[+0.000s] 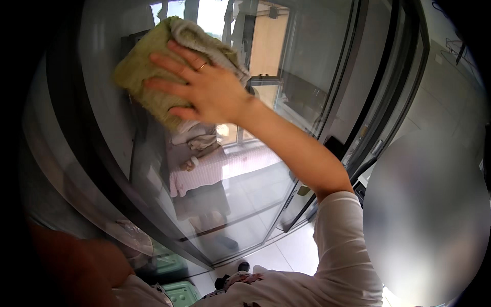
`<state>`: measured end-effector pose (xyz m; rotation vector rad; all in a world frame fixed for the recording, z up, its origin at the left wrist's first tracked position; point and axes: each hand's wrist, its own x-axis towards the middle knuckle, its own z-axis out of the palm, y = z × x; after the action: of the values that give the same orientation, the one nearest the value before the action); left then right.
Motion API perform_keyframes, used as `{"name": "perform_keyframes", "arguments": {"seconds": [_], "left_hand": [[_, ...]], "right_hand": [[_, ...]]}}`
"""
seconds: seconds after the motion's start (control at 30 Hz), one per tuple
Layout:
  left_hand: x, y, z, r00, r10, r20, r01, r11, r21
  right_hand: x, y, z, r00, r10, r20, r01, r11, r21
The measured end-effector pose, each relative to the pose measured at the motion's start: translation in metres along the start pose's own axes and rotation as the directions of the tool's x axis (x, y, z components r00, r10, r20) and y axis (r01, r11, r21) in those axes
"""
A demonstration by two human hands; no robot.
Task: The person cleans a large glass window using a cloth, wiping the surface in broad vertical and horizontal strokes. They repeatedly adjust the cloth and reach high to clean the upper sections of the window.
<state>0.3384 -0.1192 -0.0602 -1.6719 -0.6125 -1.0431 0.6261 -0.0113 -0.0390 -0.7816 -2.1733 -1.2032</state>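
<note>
My right hand (pixel 207 88) lies flat with its fingers spread on a folded yellow-green cloth (pixel 142 76), which rests against a glass door panel (pixel 253 199). A ring is on one finger. The cloth's pale grey edge folds over near the top. At the lower left, my left arm (pixel 76 253) shows dark and blurred, and the left hand cannot be made out. The glass carries reflections of my body and lets a bed with a striped pinkish cover (pixel 207 176) appear.
Dark door frames (pixel 341 76) stand right of the glass, and another dark frame (pixel 88 153) runs along its left. Green plastic boxes (pixel 180 293) sit low at the left on the pale tiled floor (pixel 291 249). A large blurred patch covers the lower right.
</note>
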Motion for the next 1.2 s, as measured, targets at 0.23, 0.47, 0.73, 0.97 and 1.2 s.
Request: {"name": "perform_keyframes", "arguments": {"seconds": [0.23, 0.47, 0.73, 0.97, 1.2], "left_hand": [[0.008, -0.014, 0.009, 0.997, 0.077, 0.016, -0.077, 0.997, -0.009], [-0.011, -0.001, -0.068, 0.992, 0.040, -0.119, -0.020, 0.985, 0.170], [0.002, -0.033, -0.024, 0.998, 0.052, -0.044, -0.047, 0.994, 0.097], [0.020, -0.036, -0.010, 0.979, 0.065, -0.192, -0.104, 0.974, -0.201], [-0.001, 0.070, 0.087, 0.965, -0.143, 0.220, 0.211, 0.922, -0.326]], "right_hand": [[-0.045, 0.077, -0.035, 0.920, 0.345, -0.188, -0.386, 0.884, -0.264], [-0.089, 0.121, -0.090, 0.625, 0.590, -0.511, -0.746, 0.645, -0.167], [-0.112, 0.150, -0.025, 0.306, 0.788, -0.535, -0.937, 0.350, -0.021], [-0.005, 0.121, -0.015, 0.675, 0.447, -0.587, -0.672, 0.701, -0.239], [0.120, 0.052, -0.055, 0.985, -0.031, -0.172, -0.017, 0.962, -0.273]]}}
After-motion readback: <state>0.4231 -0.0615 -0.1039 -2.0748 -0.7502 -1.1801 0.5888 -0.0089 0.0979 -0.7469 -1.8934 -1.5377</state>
